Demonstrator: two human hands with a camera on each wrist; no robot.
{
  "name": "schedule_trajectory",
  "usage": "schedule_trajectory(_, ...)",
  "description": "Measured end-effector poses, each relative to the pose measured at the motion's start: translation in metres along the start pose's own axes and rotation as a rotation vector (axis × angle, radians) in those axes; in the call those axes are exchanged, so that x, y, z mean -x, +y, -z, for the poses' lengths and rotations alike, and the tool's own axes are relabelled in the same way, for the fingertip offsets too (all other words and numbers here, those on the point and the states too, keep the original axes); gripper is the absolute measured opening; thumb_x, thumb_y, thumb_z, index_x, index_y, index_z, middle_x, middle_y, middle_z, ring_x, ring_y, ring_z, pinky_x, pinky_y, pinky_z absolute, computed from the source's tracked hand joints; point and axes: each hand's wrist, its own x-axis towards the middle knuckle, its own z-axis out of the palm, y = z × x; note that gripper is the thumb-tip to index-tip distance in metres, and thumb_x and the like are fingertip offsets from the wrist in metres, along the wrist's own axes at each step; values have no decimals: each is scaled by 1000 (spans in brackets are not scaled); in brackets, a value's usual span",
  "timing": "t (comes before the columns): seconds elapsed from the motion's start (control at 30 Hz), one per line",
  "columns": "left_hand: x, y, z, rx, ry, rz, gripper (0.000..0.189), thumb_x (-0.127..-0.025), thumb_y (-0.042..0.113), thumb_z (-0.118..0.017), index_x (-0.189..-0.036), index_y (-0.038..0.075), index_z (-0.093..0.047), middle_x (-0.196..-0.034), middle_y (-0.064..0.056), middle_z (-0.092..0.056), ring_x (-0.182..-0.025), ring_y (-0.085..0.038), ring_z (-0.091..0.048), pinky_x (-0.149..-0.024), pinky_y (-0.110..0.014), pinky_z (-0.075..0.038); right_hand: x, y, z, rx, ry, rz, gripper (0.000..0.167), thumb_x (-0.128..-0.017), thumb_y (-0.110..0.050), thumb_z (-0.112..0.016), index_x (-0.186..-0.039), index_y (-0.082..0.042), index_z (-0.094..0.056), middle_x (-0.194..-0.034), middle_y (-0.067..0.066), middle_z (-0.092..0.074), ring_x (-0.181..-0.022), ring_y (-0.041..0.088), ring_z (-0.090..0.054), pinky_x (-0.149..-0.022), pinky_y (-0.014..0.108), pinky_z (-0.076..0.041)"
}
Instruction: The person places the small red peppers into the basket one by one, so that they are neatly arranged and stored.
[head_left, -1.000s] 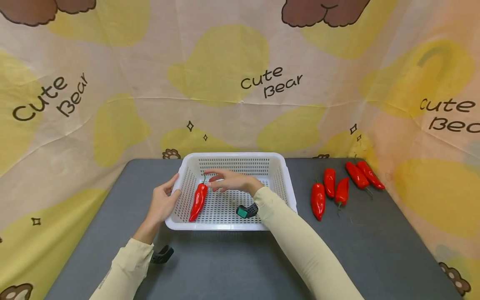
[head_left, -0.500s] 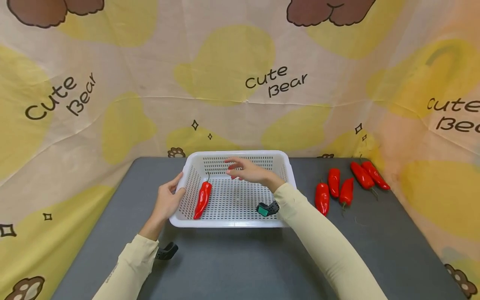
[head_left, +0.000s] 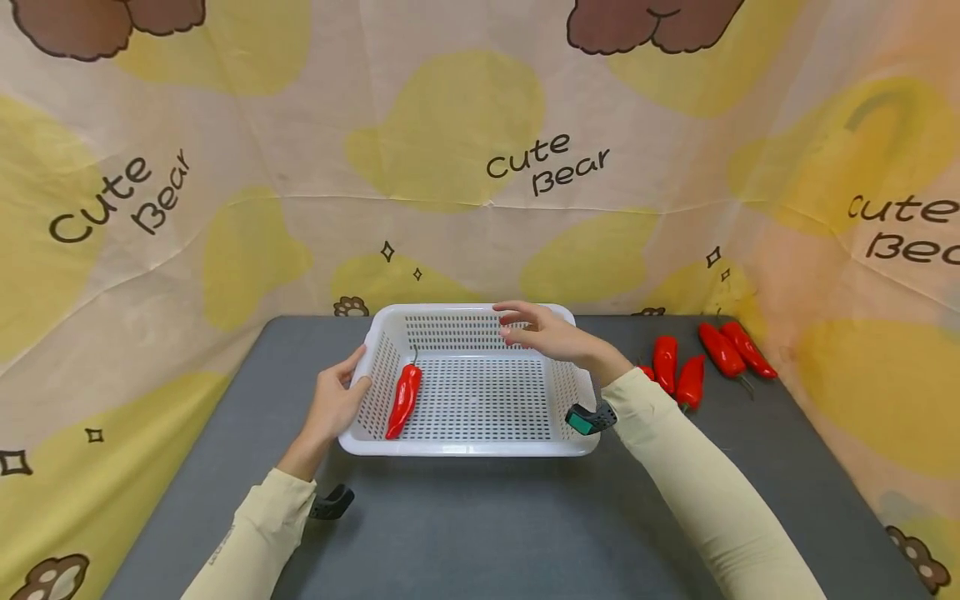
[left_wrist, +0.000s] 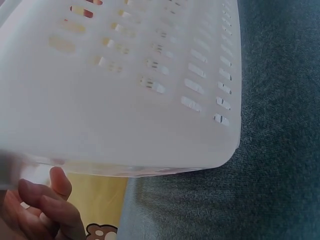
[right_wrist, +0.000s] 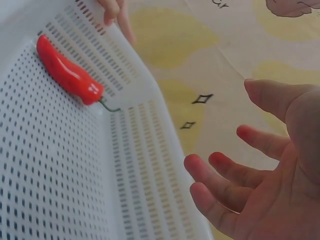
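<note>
A white perforated plastic basket point(head_left: 468, 449) stands on the table, with one red chili pepper point(head_left: 405, 400) lying along its left side, stem toward the back. My left hand point(head_left: 334, 402) grips the basket's left rim; in the left wrist view, its curled fingers point(left_wrist: 55, 205) show at the rim beside the basket wall. Over the basket's back right part hovers my right hand point(head_left: 551, 333), fingers loosely spread and holding nothing. The right wrist view has that hand point(right_wrist: 265, 175) near the rim, apart from the pepper.
Several more red chili peppers point(head_left: 664, 363) lie on the grey table point(head_left: 465, 525) right of the basket, one partly hidden behind my right wrist. Two of them point(head_left: 722, 350) sit farther right. A patterned cloth point(head_left: 450, 125) hangs behind the table.
My right hand has moved right, from beside the pepper in the basket to the basket's back right side. The left hand keeps its grip on the rim, and the pepper stays put.
</note>
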Motion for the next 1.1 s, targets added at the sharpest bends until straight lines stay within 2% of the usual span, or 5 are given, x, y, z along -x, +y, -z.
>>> schedule_trajectory(0.13,-2,-1,0,-12,0,-10,61,-97,6,-49,-157,11,-37,-143,-28,-56,-112,-42,-68,-82,-47,-62,18,3,15,22,29,26,58,-104,-17,-52,-157,-6,-31,-156,27,-39,-132,45,-54,-111,63,-42)
schedule_trajectory(0.43,-4,-2,4,-14,-23,-5,61,-98,7,-48,-157,10,-35,-143,-30,-55,-109,-41,-69,-77,-41,-64,54,13,37,22,91,-4,58,-103,-14,-54,-157,-7,-32,-156,26,-39,-132,44,-53,-112,63,-42)
schedule_trajectory(0.67,-4,1,3,9,-47,15,59,-100,8,-45,-158,9,-33,-148,-29,-51,-116,-41,-65,-86,-44,-61,74,26,47,26,104,12,59,-103,-13,-53,-156,-3,-30,-157,29,-37,-141,48,-41,-113,67,-38)
schedule_trajectory(0.87,0,3,0,41,-26,5,59,-101,8,-43,-159,10,-30,-153,-24,-47,-126,-41,-60,-95,-52,-56,91,43,51,65,137,-29,58,-103,-18,-54,-155,-5,-33,-158,23,-38,-146,47,-35,-114,67,-37)
schedule_trajectory(1.1,3,2,-4,44,-12,-36,59,-101,7,-43,-159,9,-29,-154,-24,-45,-127,-42,-59,-95,-55,-55,113,69,54,78,164,-86,57,-104,-23,-53,-155,-5,-34,-158,26,-37,-135,48,-50,-110,65,-42)
